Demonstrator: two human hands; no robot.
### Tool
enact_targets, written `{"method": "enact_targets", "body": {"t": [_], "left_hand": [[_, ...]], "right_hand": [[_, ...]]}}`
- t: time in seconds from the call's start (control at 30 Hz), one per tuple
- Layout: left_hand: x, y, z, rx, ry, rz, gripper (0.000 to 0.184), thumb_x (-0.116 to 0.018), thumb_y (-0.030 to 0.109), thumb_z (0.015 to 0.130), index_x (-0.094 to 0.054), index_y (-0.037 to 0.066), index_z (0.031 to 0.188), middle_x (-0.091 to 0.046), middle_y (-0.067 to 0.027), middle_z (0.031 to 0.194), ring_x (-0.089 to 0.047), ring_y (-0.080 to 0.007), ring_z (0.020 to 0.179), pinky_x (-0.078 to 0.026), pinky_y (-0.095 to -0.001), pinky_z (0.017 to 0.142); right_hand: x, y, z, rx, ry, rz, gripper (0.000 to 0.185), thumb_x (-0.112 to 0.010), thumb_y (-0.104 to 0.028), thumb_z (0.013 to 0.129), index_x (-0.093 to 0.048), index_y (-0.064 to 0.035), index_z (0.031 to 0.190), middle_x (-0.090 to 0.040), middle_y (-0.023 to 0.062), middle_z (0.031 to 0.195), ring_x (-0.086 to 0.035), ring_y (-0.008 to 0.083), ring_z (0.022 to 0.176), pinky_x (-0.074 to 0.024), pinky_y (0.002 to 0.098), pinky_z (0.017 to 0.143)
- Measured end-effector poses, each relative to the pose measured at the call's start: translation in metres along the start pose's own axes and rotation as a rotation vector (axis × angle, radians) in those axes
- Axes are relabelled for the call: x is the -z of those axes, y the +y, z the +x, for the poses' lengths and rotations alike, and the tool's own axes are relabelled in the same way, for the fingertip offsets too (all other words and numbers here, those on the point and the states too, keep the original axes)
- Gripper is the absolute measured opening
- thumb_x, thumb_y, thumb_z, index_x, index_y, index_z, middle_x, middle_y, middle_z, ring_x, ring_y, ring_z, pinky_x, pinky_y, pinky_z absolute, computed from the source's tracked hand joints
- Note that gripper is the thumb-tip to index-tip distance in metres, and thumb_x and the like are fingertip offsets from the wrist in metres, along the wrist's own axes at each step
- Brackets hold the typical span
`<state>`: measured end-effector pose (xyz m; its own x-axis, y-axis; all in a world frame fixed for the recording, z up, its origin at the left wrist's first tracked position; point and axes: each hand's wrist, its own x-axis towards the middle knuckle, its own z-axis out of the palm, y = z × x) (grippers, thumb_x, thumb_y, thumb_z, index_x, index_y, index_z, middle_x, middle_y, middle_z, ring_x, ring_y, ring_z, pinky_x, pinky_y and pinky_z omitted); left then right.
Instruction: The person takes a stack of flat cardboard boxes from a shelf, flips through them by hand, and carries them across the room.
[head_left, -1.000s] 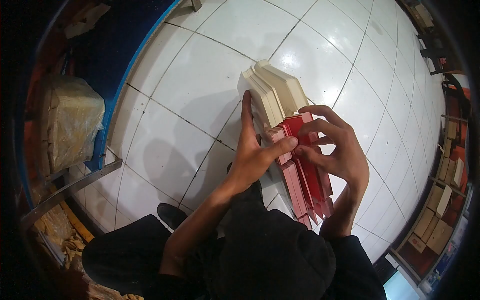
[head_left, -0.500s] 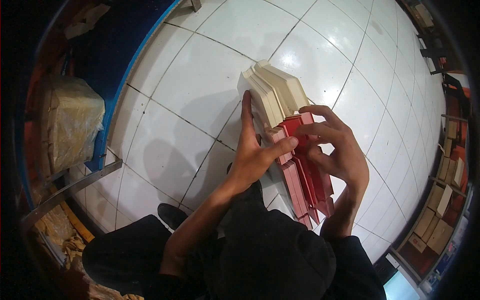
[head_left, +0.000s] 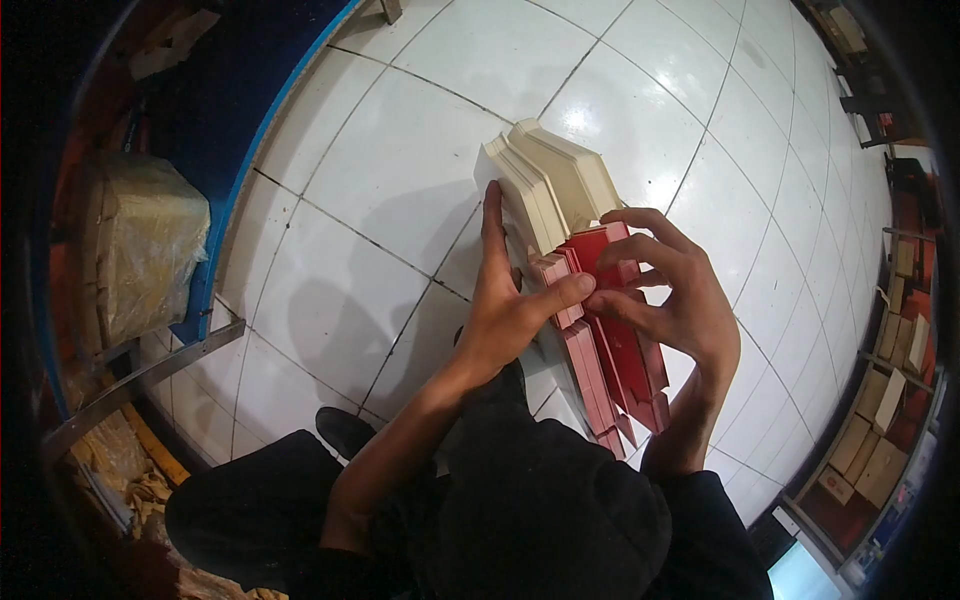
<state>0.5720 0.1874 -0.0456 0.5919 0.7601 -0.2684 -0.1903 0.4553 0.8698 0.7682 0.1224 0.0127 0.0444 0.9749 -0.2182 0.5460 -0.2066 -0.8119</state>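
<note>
a floor of white tiles (head_left: 450, 115) takes the largest part of the view. at the left stands a blue rack (head_left: 225, 110), and the person wears black clothes (head_left: 550, 510). on the rack sits a bundle (head_left: 155, 245) in clear wrapping. the stack of folded pieces (head_left: 575, 195), cream at the far end and red at the near end, is in front of the person, between both hands. the left hand (head_left: 500, 320) holds its left side, with fingers straight along it and the thumb across the pink edges. the right hand (head_left: 690, 300) has curled fingers at the red pieces (head_left: 630, 345); whether they pinch one cannot be told.
</note>
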Motion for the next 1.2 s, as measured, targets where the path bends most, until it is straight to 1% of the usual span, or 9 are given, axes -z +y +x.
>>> {"method": "enact_targets", "body": {"t": [0.1, 0.2, 0.3, 0.6, 0.8, 0.9, 1.0, 1.1, 1.2], "left_hand": [[0.002, -0.005, 0.002, -0.037, -0.008, 0.017, 0.127, -0.083, 0.020, 0.084, 0.014, -0.001, 0.162, -0.033, -0.0267, 0.155, -0.046, -0.0333, 0.140, -0.042, -0.0434, 0.115], [0.001, -0.002, 0.001, -0.013, -0.012, -0.005, 0.126, -0.083, 0.020, 0.084, 0.014, -0.001, 0.163, -0.034, -0.0265, 0.155, -0.046, -0.0333, 0.140, -0.042, -0.0433, 0.115], [0.004, -0.010, 0.003, -0.046, 0.000, 0.046, 0.126, -0.083, 0.020, 0.084, 0.014, -0.001, 0.163, -0.035, -0.0263, 0.155, -0.046, -0.0334, 0.140, -0.042, -0.0434, 0.115], [0.003, -0.006, 0.002, -0.009, -0.023, -0.013, 0.127, -0.083, 0.022, 0.085, 0.015, 0.000, 0.162, -0.033, -0.0267, 0.155, -0.044, -0.0341, 0.142, -0.043, -0.0446, 0.115], [0.004, -0.008, 0.003, -0.036, -0.024, 0.002, 0.127, -0.084, 0.022, 0.084, 0.014, -0.001, 0.162, -0.033, -0.0268, 0.155, -0.044, -0.0338, 0.142, -0.043, -0.0443, 0.115], [0.003, -0.008, 0.002, -0.025, -0.019, -0.035, 0.119, -0.080, 0.011, 0.084, 0.006, 0.012, 0.166, -0.035, -0.0235, 0.152, -0.041, -0.0339, 0.143, -0.043, -0.0487, 0.117], [0.004, -0.009, 0.003, -0.036, -0.023, -0.008, 0.127, -0.084, 0.022, 0.084, 0.013, -0.001, 0.162, -0.034, -0.0267, 0.155, -0.044, -0.0338, 0.142, -0.041, -0.0442, 0.116], [0.004, -0.007, 0.002, -0.016, -0.021, 0.011, 0.127, -0.084, 0.022, 0.084, 0.014, -0.001, 0.162, -0.033, -0.0270, 0.155, -0.044, -0.0338, 0.142, -0.041, -0.0442, 0.116], [0.002, -0.002, 0.002, -0.010, -0.030, -0.026, 0.127, -0.084, 0.023, 0.084, 0.014, -0.002, 0.162, -0.032, -0.0274, 0.156, -0.043, -0.0341, 0.143, -0.040, -0.0445, 0.117]], "right_hand": [[0.000, 0.000, 0.000, 0.002, -0.005, -0.008, 0.039, -0.088, -0.022, 0.081, -0.075, -0.0053, 0.115, -0.058, 0.0117, 0.140, -0.075, 0.0298, 0.105, -0.0669, 0.0402, 0.085], [0.000, 0.000, 0.000, -0.006, -0.009, 0.001, 0.039, -0.088, -0.021, 0.081, -0.075, -0.0049, 0.115, -0.058, 0.0121, 0.140, -0.075, 0.0300, 0.106, -0.0669, 0.0402, 0.086], [0.000, 0.001, 0.001, 0.006, -0.009, 0.011, 0.039, -0.088, -0.020, 0.082, -0.075, -0.0046, 0.114, -0.058, 0.0122, 0.140, -0.075, 0.0301, 0.106, -0.0669, 0.0407, 0.087], [0.002, 0.000, 0.001, -0.010, -0.001, -0.019, 0.036, -0.087, -0.019, 0.081, -0.075, -0.0053, 0.112, -0.058, 0.0124, 0.141, -0.074, 0.0298, 0.107, -0.0675, 0.0407, 0.085], [0.002, -0.002, 0.000, -0.034, 0.020, 0.036, 0.028, -0.078, -0.007, 0.081, -0.075, -0.0058, 0.108, -0.059, 0.0133, 0.140, -0.073, 0.0289, 0.104, -0.0648, 0.0413, 0.087], [0.004, -0.005, 0.000, -0.048, -0.036, -0.030, 0.026, -0.074, -0.006, 0.080, -0.075, -0.0058, 0.106, -0.060, 0.0142, 0.139, -0.073, 0.0290, 0.102, -0.0631, 0.0421, 0.089], [0.002, 0.000, 0.000, 0.018, -0.029, -0.052, 0.023, -0.075, -0.012, 0.084, -0.077, -0.0052, 0.106, -0.060, 0.0137, 0.139, -0.074, 0.0291, 0.103, -0.0645, 0.0414, 0.087], [0.001, 0.001, 0.000, 0.018, -0.025, 0.006, 0.026, -0.081, -0.018, 0.085, -0.077, -0.0048, 0.107, -0.060, 0.0132, 0.138, -0.074, 0.0288, 0.102, -0.0659, 0.0404, 0.084], [0.000, 0.003, 0.002, 0.046, -0.016, -0.033, 0.033, -0.087, -0.023, 0.082, -0.077, -0.0044, 0.108, -0.060, 0.0127, 0.139, -0.074, 0.0286, 0.103, -0.0669, 0.0398, 0.083]]}}
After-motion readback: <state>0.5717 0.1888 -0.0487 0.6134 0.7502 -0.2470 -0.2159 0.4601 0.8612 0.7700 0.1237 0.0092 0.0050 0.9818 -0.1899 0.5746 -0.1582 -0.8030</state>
